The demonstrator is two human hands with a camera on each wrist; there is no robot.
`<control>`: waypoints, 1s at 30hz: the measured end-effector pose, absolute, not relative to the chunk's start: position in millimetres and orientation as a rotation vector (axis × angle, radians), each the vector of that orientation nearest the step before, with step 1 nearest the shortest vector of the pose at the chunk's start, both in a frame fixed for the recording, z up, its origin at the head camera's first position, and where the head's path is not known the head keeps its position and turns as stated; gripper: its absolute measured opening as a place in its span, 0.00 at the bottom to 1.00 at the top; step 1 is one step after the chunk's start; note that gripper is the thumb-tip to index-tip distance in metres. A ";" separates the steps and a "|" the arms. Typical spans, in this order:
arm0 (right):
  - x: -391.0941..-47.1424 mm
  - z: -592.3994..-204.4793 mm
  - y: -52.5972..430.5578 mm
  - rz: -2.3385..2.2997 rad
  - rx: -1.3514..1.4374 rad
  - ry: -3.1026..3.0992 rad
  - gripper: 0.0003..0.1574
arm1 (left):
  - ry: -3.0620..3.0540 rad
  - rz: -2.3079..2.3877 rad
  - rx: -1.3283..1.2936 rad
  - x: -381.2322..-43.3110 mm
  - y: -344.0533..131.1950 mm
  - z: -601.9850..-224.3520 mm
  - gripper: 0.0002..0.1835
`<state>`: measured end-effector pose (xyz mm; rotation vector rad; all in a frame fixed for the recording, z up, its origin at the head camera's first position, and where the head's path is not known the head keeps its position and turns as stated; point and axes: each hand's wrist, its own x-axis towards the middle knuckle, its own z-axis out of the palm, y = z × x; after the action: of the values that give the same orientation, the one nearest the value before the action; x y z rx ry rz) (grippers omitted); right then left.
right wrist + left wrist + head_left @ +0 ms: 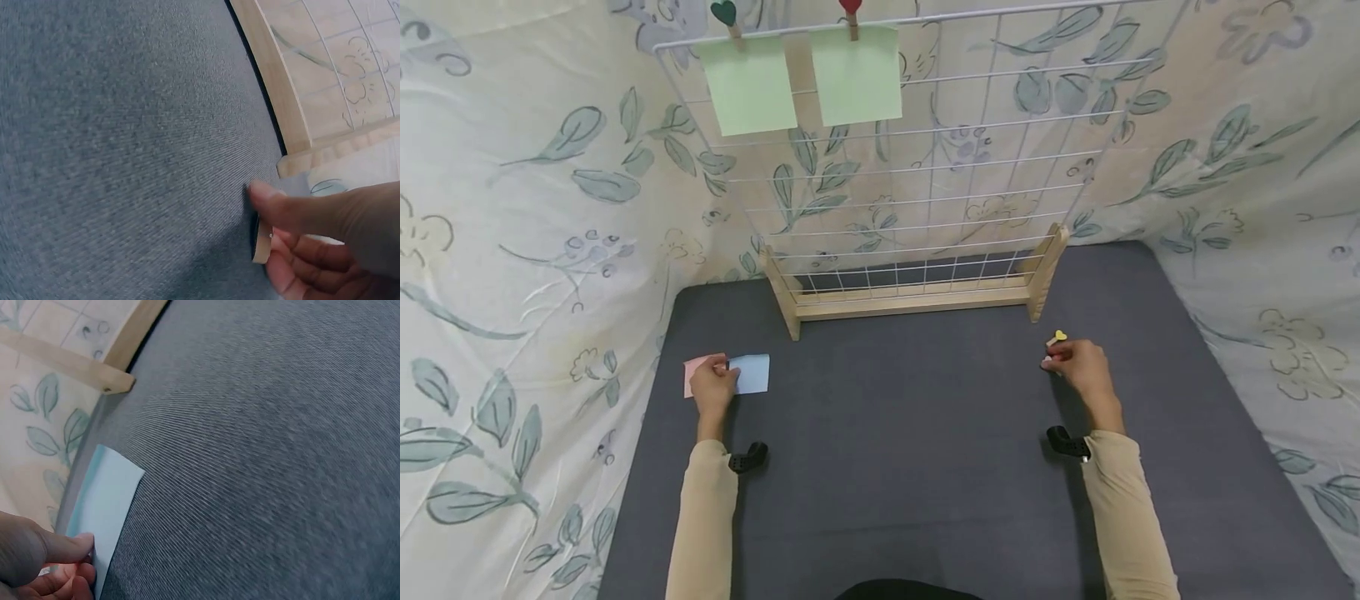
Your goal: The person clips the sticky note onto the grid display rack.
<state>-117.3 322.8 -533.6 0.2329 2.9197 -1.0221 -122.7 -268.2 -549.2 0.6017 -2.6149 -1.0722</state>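
To handle the rectangular light-blue paper sheet (752,374) well, we should, in our judgement, pinch lightly near its edge, so that it stays flat and the square pink paper sheet (689,379) beside it is not dragged along. Our left hand (713,386) grasps the blue sheet's near end between thumb and fingertips, low over the dark grey cloth-covered table (887,433). Our right hand (1082,368) pinches a small pale wooden clip (262,244); a firm, square hold would suit so slim a piece. A yellow-topped clip (1058,337) shows at those fingertips; we cannot tell whether it is the same one. Both forearms reach forward, well apart, the right hand near the wood-footed white wire rack (910,308).
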 end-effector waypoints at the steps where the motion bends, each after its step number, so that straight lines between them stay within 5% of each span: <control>1: -117.5 -531.8 322.4 -1.005 0.229 2.899 0.17 | -2.621 -1.065 0.598 -122.5 -268.2 -550.1 0.14; 20: -112.9 -530.2 321.9 -1.220 0.202 2.946 0.13 | -2.771 -1.080 0.365 -114.2 -276.8 -544.4 0.06; 30: -101.1 -549.4 324.7 -1.334 0.235 3.050 0.15 | -2.621 -1.784 0.459 -104.7 -274.1 -540.7 0.10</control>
<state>-101.1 324.7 -549.4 0.2351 3.0500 -1.3337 -104.7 -274.1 -540.7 0.4590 -2.6215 -1.7841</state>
